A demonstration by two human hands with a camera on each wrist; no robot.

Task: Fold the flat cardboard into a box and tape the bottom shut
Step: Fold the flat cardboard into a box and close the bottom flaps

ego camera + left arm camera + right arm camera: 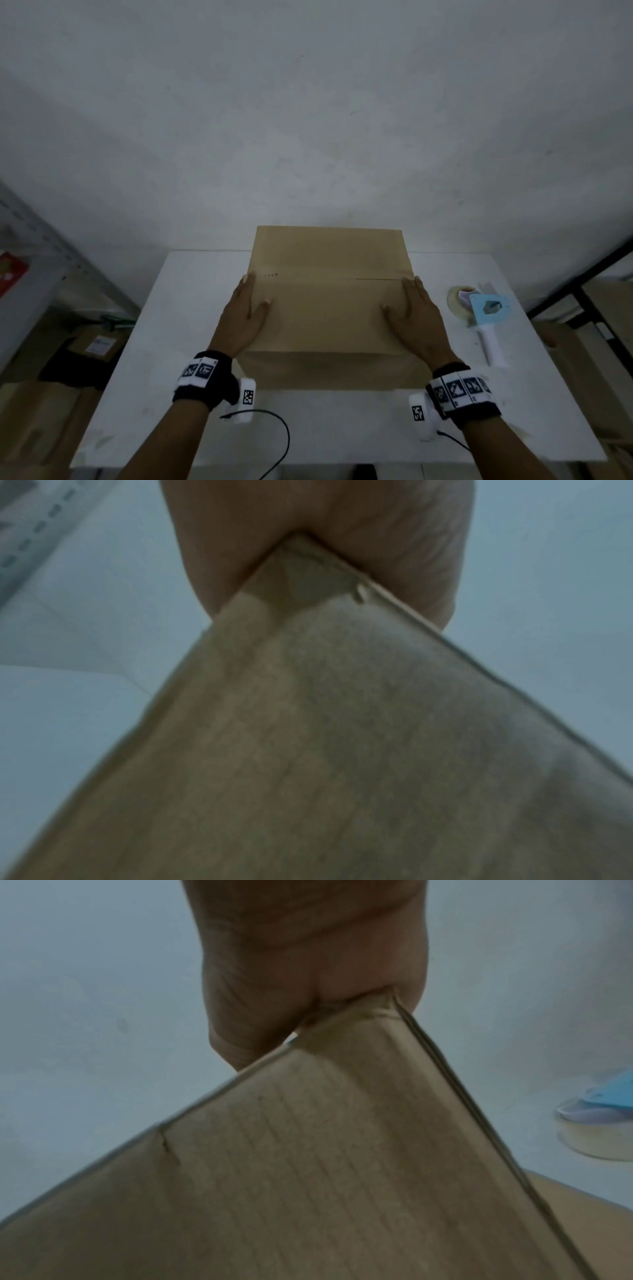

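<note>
A white worktop [191, 342] fills the lower half of the head view, backed by a pale wall [308, 120], and on it the cardboard box [329, 308] stands already folded up, set toward the far edge at 12 o'clock from the person, its two top flaps meeting along a seam [342, 277] that runs left to right with no tape visible on it. To the box's left, at about 9 o'clock, metal shelving [41, 246] rises beside the worktop, with brown cartons [96, 346] stacked on the floor below it; more cardboard [575, 359] leans beyond the worktop's right edge. The left hand [245, 313] lies flat on the top of the box over its left edge, fingers straight and together, thumb spread inward — pressing the near flap down, gripping nothing. The right hand [416, 317] mirrors it on the right edge, fingers straight, thumb spread toward the middle. The wrist views show each palm bearing on a near top corner of the box; the fingers themselves are out of sight there. A tape dispenser [484, 313] with a pale blue frame and white handle lies on the worktop at 3 o'clock from the box, near but apart from the right hand, its tape roll [596, 1137] toward the wall. Each wrist carries a dark band [205, 380] with printed markers, and a thin black cable [274, 435] trails across the near worktop.
</note>
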